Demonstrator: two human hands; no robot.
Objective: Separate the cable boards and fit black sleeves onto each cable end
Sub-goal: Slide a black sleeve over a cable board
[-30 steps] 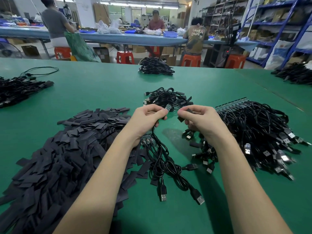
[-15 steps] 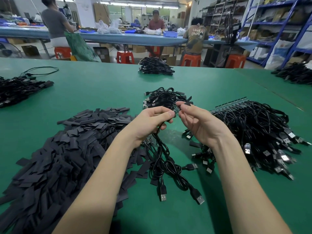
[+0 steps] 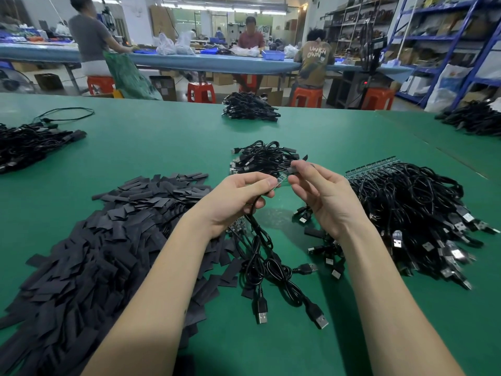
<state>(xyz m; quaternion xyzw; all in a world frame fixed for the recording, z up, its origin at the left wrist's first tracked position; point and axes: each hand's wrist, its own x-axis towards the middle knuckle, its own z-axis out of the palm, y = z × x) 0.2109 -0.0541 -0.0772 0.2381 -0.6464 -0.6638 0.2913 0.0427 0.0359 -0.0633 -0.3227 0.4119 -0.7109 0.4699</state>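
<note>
Raised slightly since a second ago: both hands, now meeting above the green counter (image 3: pixel 162 147).

Left hand (image 3: pixel 238 198): fingers pinched on a black cable (image 3: pixel 260 256) just behind its small green board (image 3: pixel 280 180); cable hangs down to USB plugs on the counter. Right hand (image 3: pixel 322 196): fingertips clamped on a black sleeve (image 3: pixel 294 169), held right at the board end. Loose sleeve pile (image 3: pixel 95 248) at left; unprocessed cable heap (image 3: pixel 412 213) at right; small cable bundle (image 3: pixel 260 158) just behind the hands.
</note>
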